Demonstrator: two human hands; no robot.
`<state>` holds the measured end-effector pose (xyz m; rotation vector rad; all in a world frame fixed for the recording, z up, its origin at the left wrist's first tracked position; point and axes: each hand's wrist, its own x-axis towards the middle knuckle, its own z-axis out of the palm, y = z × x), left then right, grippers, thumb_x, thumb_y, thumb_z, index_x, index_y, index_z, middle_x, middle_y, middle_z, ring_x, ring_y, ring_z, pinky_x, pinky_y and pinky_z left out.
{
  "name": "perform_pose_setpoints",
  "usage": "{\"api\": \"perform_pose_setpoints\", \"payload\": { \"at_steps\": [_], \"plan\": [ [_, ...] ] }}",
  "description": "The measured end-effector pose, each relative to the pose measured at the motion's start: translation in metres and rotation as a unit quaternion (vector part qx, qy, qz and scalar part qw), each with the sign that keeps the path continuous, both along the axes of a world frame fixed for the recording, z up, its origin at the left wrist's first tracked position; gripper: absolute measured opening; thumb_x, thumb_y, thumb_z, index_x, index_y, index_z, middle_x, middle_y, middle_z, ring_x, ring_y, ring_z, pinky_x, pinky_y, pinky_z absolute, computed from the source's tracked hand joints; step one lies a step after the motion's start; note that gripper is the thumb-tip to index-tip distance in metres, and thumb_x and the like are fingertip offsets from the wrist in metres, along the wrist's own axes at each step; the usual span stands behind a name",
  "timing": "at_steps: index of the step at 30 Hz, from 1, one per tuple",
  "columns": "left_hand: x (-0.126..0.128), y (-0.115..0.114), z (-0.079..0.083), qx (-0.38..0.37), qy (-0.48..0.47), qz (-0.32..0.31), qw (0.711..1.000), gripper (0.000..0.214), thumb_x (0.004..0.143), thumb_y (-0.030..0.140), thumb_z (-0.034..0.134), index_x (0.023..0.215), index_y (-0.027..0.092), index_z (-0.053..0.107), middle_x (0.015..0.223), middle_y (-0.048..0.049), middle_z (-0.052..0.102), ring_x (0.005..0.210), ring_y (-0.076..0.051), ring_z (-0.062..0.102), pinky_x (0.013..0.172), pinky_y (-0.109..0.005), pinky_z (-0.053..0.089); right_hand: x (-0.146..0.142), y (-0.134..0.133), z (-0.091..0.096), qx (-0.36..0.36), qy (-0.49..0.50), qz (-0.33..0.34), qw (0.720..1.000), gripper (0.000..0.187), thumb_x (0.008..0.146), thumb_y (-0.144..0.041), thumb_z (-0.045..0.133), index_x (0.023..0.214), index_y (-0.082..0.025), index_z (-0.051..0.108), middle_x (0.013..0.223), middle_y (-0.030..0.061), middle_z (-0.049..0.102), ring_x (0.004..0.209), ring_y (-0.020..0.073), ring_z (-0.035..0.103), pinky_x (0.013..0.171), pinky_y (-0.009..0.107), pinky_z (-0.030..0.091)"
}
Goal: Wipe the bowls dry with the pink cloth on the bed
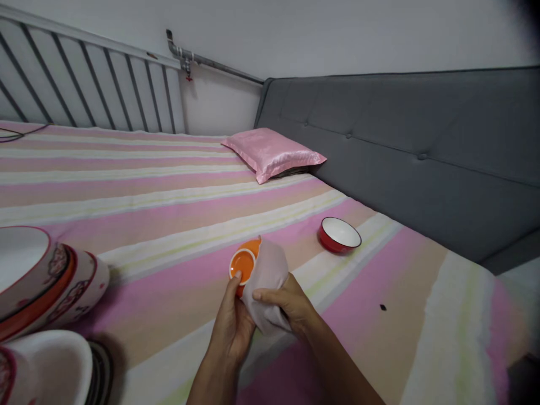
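Observation:
My left hand (pixel 231 326) grips a small orange bowl (pixel 243 260) from below, thumb on its rim, the bowl's underside facing me. My right hand (pixel 286 304) presses a pale beige cloth (pixel 270 275) against the bowl's side, fingers closed on the fabric. Both hands are held just above a pink-striped bed sheet (pixel 169 214). A red bowl with a white inside (pixel 340 235) lies tilted on the sheet to the right of my hands, apart from them.
Stacked patterned bowls (pixel 37 281) and a white dish (pixel 46 368) sit at the left edge. A pink pillow (pixel 273 152) lies by the grey padded headboard (pixel 422 146). A slatted rail (pixel 84 84) runs along the far side.

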<state>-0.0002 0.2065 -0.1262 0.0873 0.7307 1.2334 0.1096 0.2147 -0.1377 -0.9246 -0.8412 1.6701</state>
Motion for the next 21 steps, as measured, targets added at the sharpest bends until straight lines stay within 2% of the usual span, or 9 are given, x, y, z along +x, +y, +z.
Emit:
{"api": "perform_pose_setpoints", "payload": {
  "at_steps": [6,9,12,14,17,19,21],
  "plan": [
    [-0.002,0.001,0.000,0.000,-0.022,0.006,1.000,0.034,0.090,0.021,0.050,0.122,0.009,0.055,0.087,-0.0109,0.072,0.077,-0.021,0.070,0.074,-0.031,0.058,0.001,0.000,0.007,0.020,-0.016,0.018,1.000,0.064,0.049,-0.022,0.087,0.108,-0.014,0.063,0.100,0.0089,0.071,0.090,0.0230,0.067,0.079,0.032,0.053],
    [-0.003,0.002,0.001,-0.007,-0.031,0.015,0.999,0.037,0.090,0.020,0.049,0.124,0.010,0.054,0.089,-0.0106,0.072,0.079,-0.021,0.070,0.076,-0.032,0.057,0.006,-0.001,0.012,0.026,-0.007,0.016,1.000,0.072,0.050,-0.026,0.088,0.113,-0.015,0.057,0.103,0.0096,0.069,0.091,0.0235,0.066,0.077,0.032,0.053],
    [-0.004,0.002,0.004,-0.011,-0.040,0.023,0.999,0.038,0.090,0.020,0.049,0.126,0.011,0.053,0.089,-0.0104,0.072,0.079,-0.022,0.070,0.078,-0.032,0.057,0.012,0.000,0.016,0.021,-0.023,-0.061,0.998,0.084,0.052,-0.039,0.087,0.122,-0.018,0.046,0.113,0.0124,0.063,0.099,0.0253,0.064,0.081,0.034,0.054],
    [-0.003,0.002,0.005,-0.005,-0.051,0.024,0.998,0.038,0.090,0.021,0.048,0.127,0.012,0.053,0.090,-0.0099,0.073,0.080,-0.021,0.071,0.079,-0.032,0.057,0.014,0.001,0.016,0.039,-0.068,-0.130,0.988,0.092,0.057,-0.048,0.083,0.131,-0.022,0.035,0.128,0.0156,0.054,0.112,0.0270,0.059,0.089,0.039,0.052],
    [-0.002,0.001,0.006,-0.003,-0.058,0.024,0.998,0.039,0.091,0.021,0.048,0.128,0.012,0.052,0.091,-0.0095,0.073,0.081,-0.021,0.071,0.080,-0.033,0.056,0.014,0.001,0.014,0.127,-0.203,-0.199,0.950,0.081,0.074,-0.055,0.067,0.139,-0.026,0.027,0.147,0.0154,0.034,0.131,0.0277,0.042,0.106,0.048,0.039],
    [-0.001,0.001,0.004,-0.006,-0.058,0.022,0.998,0.039,0.091,0.021,0.048,0.128,0.011,0.052,0.091,-0.0097,0.073,0.082,-0.021,0.071,0.081,-0.032,0.056,0.009,-0.003,0.012,0.208,-0.320,-0.216,0.899,0.065,0.087,-0.051,0.052,0.142,-0.027,0.028,0.152,0.0117,0.025,0.139,0.0264,0.029,0.113,0.052,0.028],
    [0.000,0.000,0.002,0.000,-0.058,0.020,0.998,0.039,0.090,0.021,0.049,0.127,0.010,0.053,0.091,-0.0101,0.073,0.083,-0.021,0.071,0.082,-0.032,0.056,0.002,-0.007,0.010,0.289,-0.423,-0.209,0.833,0.056,0.094,-0.043,0.042,0.145,-0.028,0.026,0.154,0.0088,0.022,0.143,0.0253,0.021,0.114,0.054,0.024]
  ]
}}
